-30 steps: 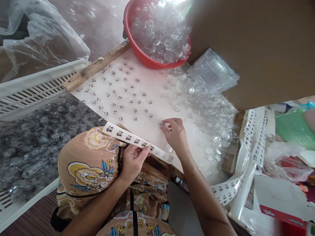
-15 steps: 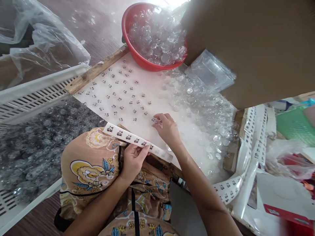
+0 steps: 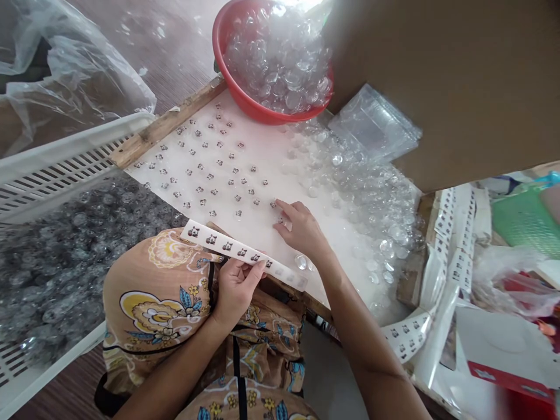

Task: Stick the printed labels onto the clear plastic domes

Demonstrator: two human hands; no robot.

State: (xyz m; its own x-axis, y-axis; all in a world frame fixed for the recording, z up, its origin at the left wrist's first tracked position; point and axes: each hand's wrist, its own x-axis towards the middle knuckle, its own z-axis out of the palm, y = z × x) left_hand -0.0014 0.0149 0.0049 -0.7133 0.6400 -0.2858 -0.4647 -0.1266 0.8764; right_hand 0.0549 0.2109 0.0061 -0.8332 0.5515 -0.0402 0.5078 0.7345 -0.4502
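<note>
My left hand (image 3: 238,289) pinches a white strip of panda stickers (image 3: 227,245) near its right part, thumb on top. The strip slants over my lap and the board's near edge; its right end looks bare. On the white board (image 3: 262,149), my right hand (image 3: 301,227) has thumb and index finger apart. Its index fingertip is at a panda-marked clear piece (image 3: 273,203), and another panda mark shows between the fingers. Several panda-marked pieces spread across the board's left half. Two or so plain clear discs (image 3: 301,262) lie just below my right hand.
A red basin (image 3: 258,111) of clear discs stands at the back. Loose clear discs (image 3: 376,198) heap along the right, beside a clear plastic box (image 3: 378,125). A white crate (image 3: 83,131) of dark-looking clear pieces is at left. More sticker strips (image 3: 461,256) hang at right.
My right hand's thumb and index finger have spread apart, and a panda-marked piece now lies at the index fingertip. My left hand keeps the strip in nearly the same place.
</note>
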